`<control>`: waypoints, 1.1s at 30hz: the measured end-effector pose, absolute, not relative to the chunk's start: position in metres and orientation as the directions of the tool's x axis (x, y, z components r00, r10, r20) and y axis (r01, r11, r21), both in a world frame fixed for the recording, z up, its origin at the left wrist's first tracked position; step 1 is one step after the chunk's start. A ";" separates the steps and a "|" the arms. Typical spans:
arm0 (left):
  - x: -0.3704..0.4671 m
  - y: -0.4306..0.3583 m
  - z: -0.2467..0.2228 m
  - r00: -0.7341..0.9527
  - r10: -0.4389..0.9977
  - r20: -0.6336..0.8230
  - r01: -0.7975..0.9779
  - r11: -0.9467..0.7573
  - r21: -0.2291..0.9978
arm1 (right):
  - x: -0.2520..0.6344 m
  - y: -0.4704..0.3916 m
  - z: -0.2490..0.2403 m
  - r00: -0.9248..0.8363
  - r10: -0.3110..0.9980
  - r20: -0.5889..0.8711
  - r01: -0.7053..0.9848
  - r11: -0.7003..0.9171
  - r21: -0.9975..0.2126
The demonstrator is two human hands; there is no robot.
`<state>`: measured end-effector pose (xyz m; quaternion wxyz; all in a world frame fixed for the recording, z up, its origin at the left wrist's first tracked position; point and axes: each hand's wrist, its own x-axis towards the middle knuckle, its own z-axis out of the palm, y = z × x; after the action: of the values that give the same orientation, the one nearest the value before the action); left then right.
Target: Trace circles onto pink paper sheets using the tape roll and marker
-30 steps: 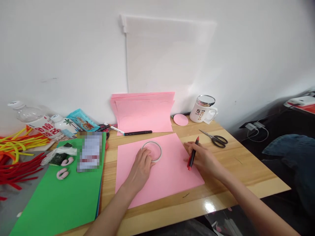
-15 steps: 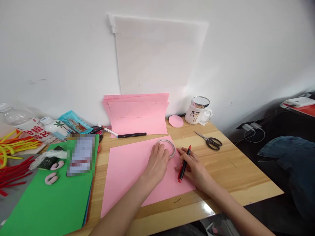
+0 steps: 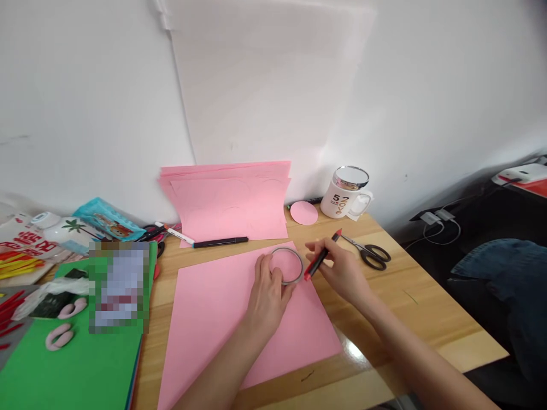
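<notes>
A sheet of pink paper (image 3: 222,307) lies flat on the wooden table. My left hand (image 3: 268,293) rests on the sheet, its fingers and thumb gripping the near left edge of a thin grey ring (image 3: 301,263). This ring lies flat near the paper's far right corner, with pink showing through it. Just right of it, my right hand (image 3: 342,267) is closed around a black and red marker (image 3: 322,256). The marker is tilted, its lower-left end beside the ring; whether that end touches the paper I cannot tell.
Scissors (image 3: 372,255) lie to the right, below a white mug (image 3: 342,196) and a pink paper disc (image 3: 304,213). More pink sheets (image 3: 231,199) lean on the wall, with a black pen (image 3: 220,242) in front. Green paper (image 3: 64,370) and a blurred-out item (image 3: 119,287) are at left.
My right hand has lifted off the paper's edge and turned the marker, swinging its lower end up toward the ring. My left hand has spread around the ring's near edge. The view has shifted slightly.
</notes>
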<state>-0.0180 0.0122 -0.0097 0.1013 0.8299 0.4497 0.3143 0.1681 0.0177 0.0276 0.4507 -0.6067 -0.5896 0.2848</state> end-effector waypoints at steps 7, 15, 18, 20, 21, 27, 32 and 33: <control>-0.021 0.012 -0.008 0.381 0.818 0.431 0.658 -0.567 0.495 | 0.154 0.063 0.014 0.350 0.936 0.038 -0.070 0.067 -0.995; -0.020 0.012 -0.008 0.376 0.843 0.386 0.676 -0.534 0.508 | 0.151 0.058 0.001 0.275 0.956 0.101 0.155 0.059 -0.986; -0.021 0.012 -0.008 0.381 0.848 0.369 0.691 -0.526 0.495 | 0.151 0.056 0.002 0.240 0.965 0.105 0.192 0.059 -0.980; -0.021 0.012 -0.008 0.385 0.847 0.366 0.697 -0.527 0.486 | 0.150 0.056 0.001 0.237 0.967 0.091 0.177 0.049 -0.983; -0.021 0.013 -0.008 0.387 0.847 0.364 0.702 -0.526 0.480 | 0.150 0.056 0.001 0.236 0.968 0.082 0.169 0.042 -0.985; -0.020 0.013 -0.006 0.398 0.816 0.418 0.713 -0.562 0.418 | 0.147 0.055 0.003 0.236 0.970 0.056 0.157 0.019 -0.987; -0.020 0.012 -0.004 0.420 0.807 0.415 0.702 -0.579 0.415 | 0.149 0.056 0.013 0.405 0.912 0.061 0.084 0.029 -0.996; -0.020 0.012 -0.003 0.423 0.806 0.415 0.701 -0.581 0.414 | 0.151 0.056 0.013 0.408 0.911 0.061 0.065 0.038 -0.997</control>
<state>-0.0200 0.0120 -0.0032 0.0889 0.8389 0.4489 0.2946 0.1506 0.0562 0.0131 0.5921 -0.5945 -0.4104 0.3571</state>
